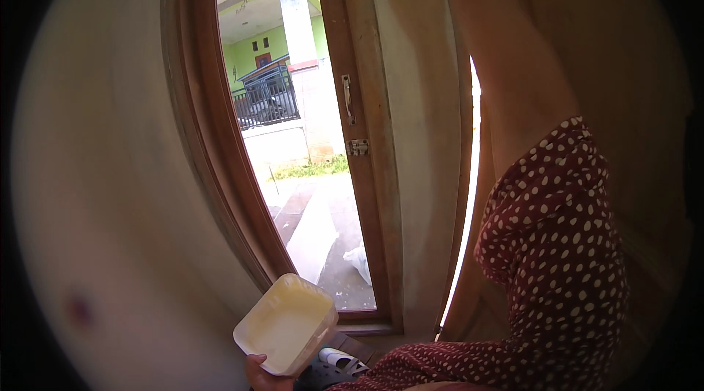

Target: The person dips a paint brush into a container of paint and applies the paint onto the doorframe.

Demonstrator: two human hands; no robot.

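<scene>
Raised toward one o'clock, the right arm [506,75] hides its hand beyond view. At six o'clock, left hand [262,375] pinches a light, bendy, probably slippery tub [286,325]; its rim offers grip.

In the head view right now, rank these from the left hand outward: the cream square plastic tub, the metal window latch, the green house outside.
1. Cream square plastic tub: held in the left hand, lower centre.
2. Metal window latch: on the frame, above.
3. Green house: outside, beyond the window.

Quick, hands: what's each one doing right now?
Left hand: closed on the cream tub, held by its lower edge.
Right hand: out of view; only the raised right arm shows.
</scene>
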